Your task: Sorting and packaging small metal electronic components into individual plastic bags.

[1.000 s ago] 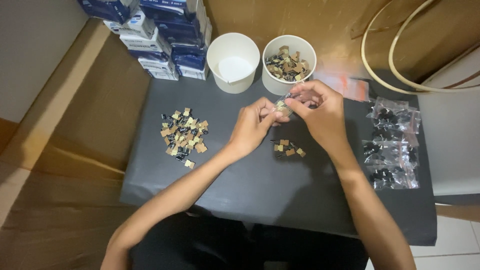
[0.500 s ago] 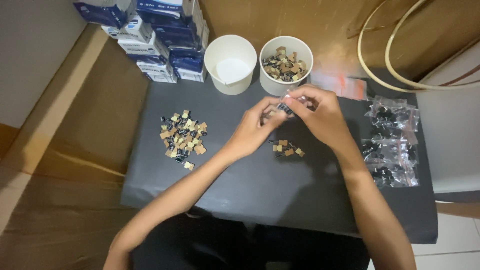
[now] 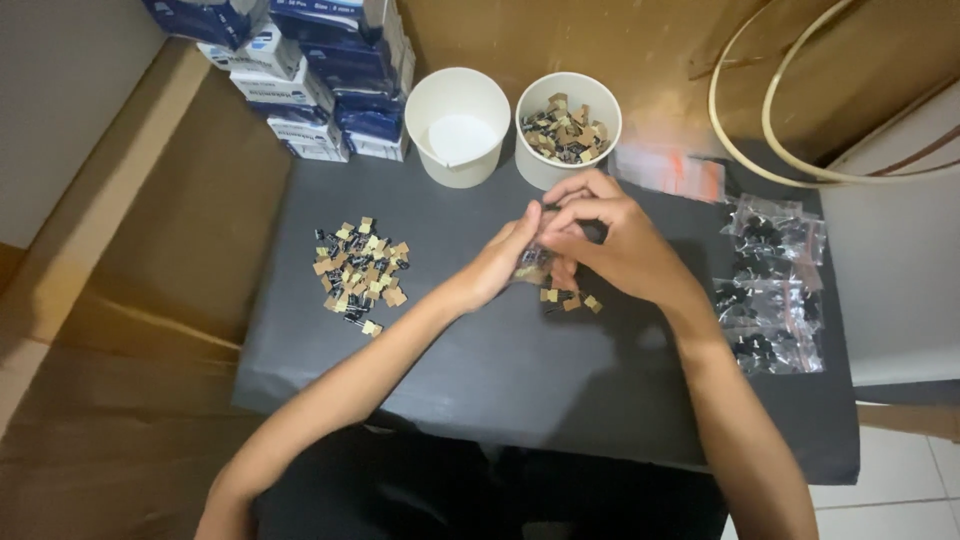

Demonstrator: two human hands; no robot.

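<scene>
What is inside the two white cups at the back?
The right cup is heaped with small tan-and-black parts. The left cup shows only its bare white bottom. What lies deeper under the heap is covered.

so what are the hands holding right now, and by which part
Both the left hand and the right hand pinch a small tan-and-black piece between their fingertips. Which part of it they grip cannot be told.

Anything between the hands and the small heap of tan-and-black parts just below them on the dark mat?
Nothing visible. The left hand and right hand meet just above the small heap of tan-and-black parts on the dark grey mat; no object lies between them.
</scene>
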